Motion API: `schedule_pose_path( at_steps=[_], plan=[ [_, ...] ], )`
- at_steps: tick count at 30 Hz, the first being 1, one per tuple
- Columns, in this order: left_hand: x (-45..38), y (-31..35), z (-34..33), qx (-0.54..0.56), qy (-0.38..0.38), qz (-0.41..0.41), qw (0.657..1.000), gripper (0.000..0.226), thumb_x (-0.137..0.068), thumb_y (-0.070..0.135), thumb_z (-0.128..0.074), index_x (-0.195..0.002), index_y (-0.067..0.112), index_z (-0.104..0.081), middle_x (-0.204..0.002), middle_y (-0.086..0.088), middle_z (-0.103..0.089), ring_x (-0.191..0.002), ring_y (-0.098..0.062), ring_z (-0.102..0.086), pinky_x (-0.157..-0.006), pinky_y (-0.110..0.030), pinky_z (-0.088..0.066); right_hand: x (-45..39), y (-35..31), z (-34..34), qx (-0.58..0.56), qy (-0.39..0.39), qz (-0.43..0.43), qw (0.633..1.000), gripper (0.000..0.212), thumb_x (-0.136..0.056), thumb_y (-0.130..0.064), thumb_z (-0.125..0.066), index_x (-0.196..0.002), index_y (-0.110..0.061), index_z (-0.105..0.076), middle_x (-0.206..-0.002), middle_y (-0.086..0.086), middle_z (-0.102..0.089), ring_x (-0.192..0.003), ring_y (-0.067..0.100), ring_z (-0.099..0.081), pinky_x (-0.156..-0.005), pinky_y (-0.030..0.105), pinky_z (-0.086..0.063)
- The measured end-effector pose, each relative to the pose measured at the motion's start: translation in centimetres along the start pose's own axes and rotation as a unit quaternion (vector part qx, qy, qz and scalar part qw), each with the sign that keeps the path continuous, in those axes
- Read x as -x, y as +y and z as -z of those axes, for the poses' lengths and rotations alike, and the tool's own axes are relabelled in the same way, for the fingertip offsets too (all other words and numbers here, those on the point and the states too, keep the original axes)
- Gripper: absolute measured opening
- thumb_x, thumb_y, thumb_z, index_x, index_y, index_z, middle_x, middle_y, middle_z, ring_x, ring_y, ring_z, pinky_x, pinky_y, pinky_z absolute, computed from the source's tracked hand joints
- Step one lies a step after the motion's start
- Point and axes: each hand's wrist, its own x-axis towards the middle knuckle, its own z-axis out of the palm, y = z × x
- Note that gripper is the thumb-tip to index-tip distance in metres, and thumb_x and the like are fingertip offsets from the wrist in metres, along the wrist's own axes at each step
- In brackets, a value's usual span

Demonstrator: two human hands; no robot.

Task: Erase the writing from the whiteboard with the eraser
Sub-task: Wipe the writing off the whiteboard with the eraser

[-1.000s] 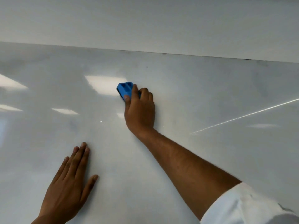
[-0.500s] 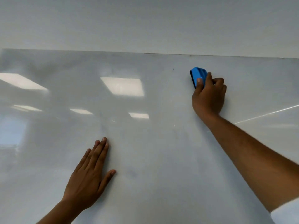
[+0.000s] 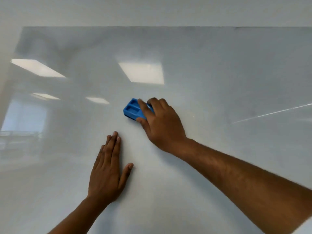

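A glossy whiteboard (image 3: pixel 219 68) fills nearly the whole view, and I see no clear writing on it, only faint grey smudges. My right hand (image 3: pixel 162 125) presses a blue eraser (image 3: pixel 132 109) against the board near its middle, with the thumb and fingers clamped on the eraser's right end. My left hand (image 3: pixel 108 168) lies flat on the board below and left of the eraser, fingers together and thumb spread, holding nothing.
The board's top edge (image 3: pixel 168 27) meets a pale wall (image 3: pixel 152 10) above. Its left edge (image 3: pixel 11 53) shows at the far left. Ceiling-light reflections (image 3: pixel 141 73) and a thin bright streak (image 3: pixel 270 113) lie across the surface.
My right hand has swept the eraser from the upper right of the board down and left towards the middle. My left hand stays flat on the board.
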Motion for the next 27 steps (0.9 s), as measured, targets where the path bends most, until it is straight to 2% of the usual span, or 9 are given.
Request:
schedule_pose_path(
  at_steps=[3, 4, 5, 7, 9, 11, 17, 22, 27],
  plan=[
    [2.1, -4.1, 1.9, -0.021, -0.042, -0.009, 0.999, 0.091, -0.11, 0.066, -0.022, -0.169, -0.002, -0.018, -0.18, -0.013, -0.013, -0.167, -0.026, -0.011, -0.136, -0.03, 0.0, 4.4, -4.4, -0.6, -0.034, -0.114, 0.153, 0.981, 0.056, -0.104, -0.044, -0.043, -0.148, -0.011, -0.051, -0.129, 0.012, -0.061, -0.109, 0.029, -0.058, -0.084, 0.043, -0.054],
    [2.5, -5.7, 2.7, -0.024, -0.054, -0.009, 0.998, 0.091, -0.109, 0.067, -0.021, -0.17, -0.001, -0.016, -0.181, -0.012, -0.011, -0.168, -0.026, -0.01, -0.136, -0.029, 0.001, 4.6, -4.4, -0.3, -0.04, -0.126, 0.167, 0.977, 0.056, -0.104, -0.044, -0.042, -0.148, -0.011, -0.052, -0.13, 0.013, -0.062, -0.109, 0.031, -0.06, -0.084, 0.042, -0.054],
    [2.7, -7.5, 3.5, -0.029, -0.064, -0.008, 0.997, 0.092, -0.109, 0.067, -0.021, -0.171, 0.0, -0.014, -0.182, -0.01, -0.007, -0.168, -0.023, -0.006, -0.136, -0.028, 0.003, 3.9, -3.6, 0.1, -0.045, -0.107, 0.138, 0.984, 0.055, -0.104, -0.043, -0.041, -0.148, -0.011, -0.053, -0.13, 0.014, -0.062, -0.109, 0.032, -0.061, -0.086, 0.043, -0.054],
    [2.6, -11.1, 4.9, -0.044, -0.074, -0.012, 0.996, 0.091, -0.109, 0.068, -0.02, -0.172, 0.003, -0.01, -0.183, -0.007, -0.002, -0.169, -0.018, 0.002, -0.136, -0.027, 0.004, 0.2, -0.3, 0.8, -0.047, -0.013, -0.017, 0.999, 0.051, -0.105, -0.039, -0.045, -0.149, -0.013, -0.052, -0.13, 0.014, -0.061, -0.111, 0.035, -0.059, -0.089, 0.048, -0.053],
    [2.2, -14.6, 5.9, -0.055, -0.085, -0.028, 0.994, 0.09, -0.109, 0.067, -0.02, -0.172, 0.004, -0.009, -0.183, -0.006, -0.001, -0.169, -0.016, 0.005, -0.135, -0.027, 0.004, -4.2, 3.7, 2.1, -0.022, 0.061, -0.181, 0.981, 0.05, -0.106, -0.037, -0.047, -0.152, -0.017, -0.048, -0.133, 0.012, -0.058, -0.117, 0.034, -0.054, -0.093, 0.05, -0.05],
    [1.8, -16.8, 6.5, -0.057, -0.092, -0.037, 0.993, 0.09, -0.109, 0.067, -0.019, -0.172, 0.004, -0.009, -0.183, -0.006, -0.001, -0.168, -0.014, 0.006, -0.135, -0.027, 0.005, -6.8, 4.6, 2.2, -0.012, 0.07, -0.246, 0.967, 0.051, -0.107, -0.038, -0.045, -0.155, -0.02, -0.043, -0.138, 0.008, -0.054, -0.123, 0.031, -0.051, -0.098, 0.048, -0.047],
    [3.3, -19.0, 5.6, 0.003, -0.082, -0.053, 0.995, 0.081, -0.112, 0.054, -0.025, -0.171, 0.0, -0.014, -0.182, -0.009, -0.005, -0.169, -0.014, 0.006, -0.136, -0.028, 0.004, -1.0, -7.7, -3.6, 0.036, 0.01, -0.118, 0.992, 0.056, -0.101, -0.04, -0.053, -0.154, -0.021, -0.044, -0.137, 0.008, -0.056, -0.12, 0.031, -0.054, -0.1, 0.043, -0.04],
    [6.4, -19.8, 4.4, 0.036, -0.07, -0.055, 0.995, 0.075, -0.11, 0.037, -0.035, -0.172, 0.002, -0.014, -0.182, -0.008, -0.004, -0.169, -0.017, 0.004, -0.136, -0.029, 0.003, 15.7, -19.4, -8.4, -0.009, -0.05, -0.009, 0.999, 0.054, -0.104, -0.04, -0.055, -0.154, -0.023, -0.043, -0.144, 0.007, -0.053, -0.122, 0.03, -0.055, -0.101, 0.044, -0.04],
    [7.2, -16.8, 3.8, 0.07, -0.042, 0.021, 0.996, 0.071, -0.11, 0.028, -0.035, -0.17, -0.003, -0.015, -0.181, -0.015, -0.007, -0.168, -0.024, 0.0, -0.136, -0.03, 0.005, 30.2, -29.4, -10.5, -0.039, -0.201, 0.053, 0.977, 0.049, -0.105, -0.039, -0.054, -0.152, -0.026, -0.046, -0.145, 0.002, -0.052, -0.126, 0.024, -0.052, -0.101, 0.041, -0.044]
  ],
)
